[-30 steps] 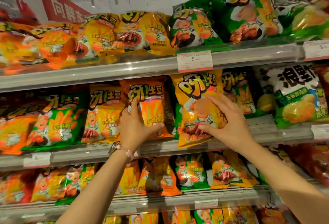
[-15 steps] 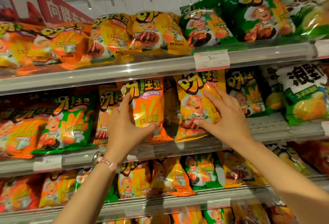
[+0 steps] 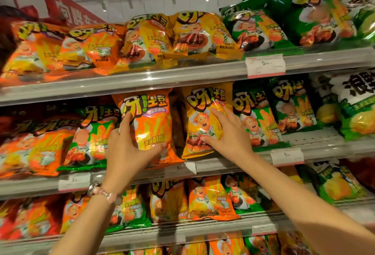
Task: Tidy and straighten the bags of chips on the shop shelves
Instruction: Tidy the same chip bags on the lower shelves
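- Middle shelf point(image 3: 316, 139): left hand point(image 3: 126, 151) has its grip on the orange chip bag point(image 3: 151, 125), fingers on the bag's left edge, thumb across its lower front. Bag upright, bottom at the shelf's front edge.
- Right hand point(image 3: 227, 133): grip released, fingers straight and pressed flat on the face of the yellow chip bag point(image 3: 199, 120), thumb on its lower part. Bag upright at the front edge, just right of the orange one, a dark gap between them.
- Same shelf, right of the yellow bag: 2 green bags point(image 3: 292, 104) upright side by side, then a white-and-green bag point(image 3: 357, 108) at the right end.
- Same shelf, left of the orange bag: 1 green-and-orange bag point(image 3: 95, 133) leaning, then orange bags slumped toward the left end; too blurred to count.
- Top shelf point(image 3: 142, 80): front row, left to right, 2 orange, 2 yellow, 2 green bags, all tilted back. White price tag point(image 3: 264, 65) on its front rail under the green ones.
- Lower shelf point(image 3: 182, 232): mixed orange, yellow and green bags standing in a row; count unclear.
- 3 more price tags on the middle shelf's front rail.
- Bead bracelet point(image 3: 101, 191) on the left wrist.
- Red sign point(image 3: 67, 9) behind the top shelf's left end.
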A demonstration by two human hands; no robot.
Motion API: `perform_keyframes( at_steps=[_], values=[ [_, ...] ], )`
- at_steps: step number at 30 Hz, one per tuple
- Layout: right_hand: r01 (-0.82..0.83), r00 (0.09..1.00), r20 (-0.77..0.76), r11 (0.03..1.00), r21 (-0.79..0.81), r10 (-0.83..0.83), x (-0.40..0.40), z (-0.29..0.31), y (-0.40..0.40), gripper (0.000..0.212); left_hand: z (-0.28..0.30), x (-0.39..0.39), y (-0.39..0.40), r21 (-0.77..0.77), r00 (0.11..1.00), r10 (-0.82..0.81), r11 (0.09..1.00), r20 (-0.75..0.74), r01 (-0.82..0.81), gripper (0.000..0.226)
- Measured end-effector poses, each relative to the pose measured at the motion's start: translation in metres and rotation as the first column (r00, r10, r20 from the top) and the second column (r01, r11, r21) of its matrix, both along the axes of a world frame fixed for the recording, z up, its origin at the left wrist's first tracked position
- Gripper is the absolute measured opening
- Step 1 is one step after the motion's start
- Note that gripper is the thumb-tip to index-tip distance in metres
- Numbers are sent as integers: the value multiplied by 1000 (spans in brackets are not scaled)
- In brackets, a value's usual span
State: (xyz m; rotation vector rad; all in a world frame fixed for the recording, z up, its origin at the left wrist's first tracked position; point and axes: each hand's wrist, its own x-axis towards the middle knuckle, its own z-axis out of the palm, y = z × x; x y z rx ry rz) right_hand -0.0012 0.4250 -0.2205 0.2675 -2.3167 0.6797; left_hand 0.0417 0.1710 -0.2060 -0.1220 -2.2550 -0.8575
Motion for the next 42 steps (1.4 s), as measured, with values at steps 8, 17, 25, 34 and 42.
perform_keyframes(
  at_steps=[8,17,25,34,42],
  values=[
    [-11,991,130,1000,-15,13,-14,-5,-17,83,1,1,-15,22,998,-56,998,6,55,116],
    [-28,994,-110,996,-87,18,17,3,-57,76,0,-2,-1,55,992,-129,990,10,129,116],
    [-435,761,139,656,-617,634,19,14,-103,91,-4,3,6,73,995,-101,992,6,100,115],
    [-421,807,11,587,-691,591,15,7,-112,82,-10,11,-36,73,971,-241,968,7,239,119],
    [-397,807,-3,539,-743,590,9,8,-106,84,-14,-32,-116,50,962,268,961,54,-271,97]
  ],
)
